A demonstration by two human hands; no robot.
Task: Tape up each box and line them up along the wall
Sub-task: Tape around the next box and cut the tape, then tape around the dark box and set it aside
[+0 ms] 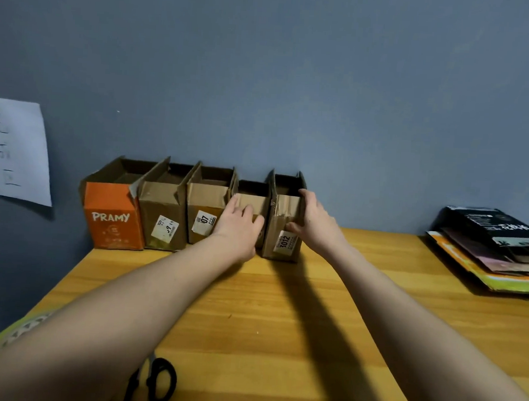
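A paper sheet (14,149) with handwritten characters hangs on the wall (295,78) at the far left; I cannot read them.

Five boxes stand in a row on the table (280,325), backs to the wall, tops open with flaps up. The orange box (113,219) reads "PRAMY" in white. The second box (163,216) has a white label with digits, perhaps "39", too blurred to be sure. The third box (205,212) has a label reading "107". The fourth box (252,199) is shorter and mostly hidden by the left hand (240,223), which lies on its front with fingers fairly straight, pressing, not gripping. The fifth box (284,229) is labelled "3012". The right hand (313,222) clasps it, fingers over the top right corner and thumb on the front.

Risks, as I judge them: these light, empty boxes could tip backward or skew if pushed high up, and a shove on the fifth could knock the fourth out of line. The raised flaps overlap between neighbours and may catch or crease as the boxes close up. The tops look unsealed, so leaving them in line now might mean pulling them out again for taping.

Scissors (156,379) lie at the near edge beside the left arm, where an elbow could sweep them off. At the far right sits a stack (495,254) of flat packages, the top one black with print too small to read.
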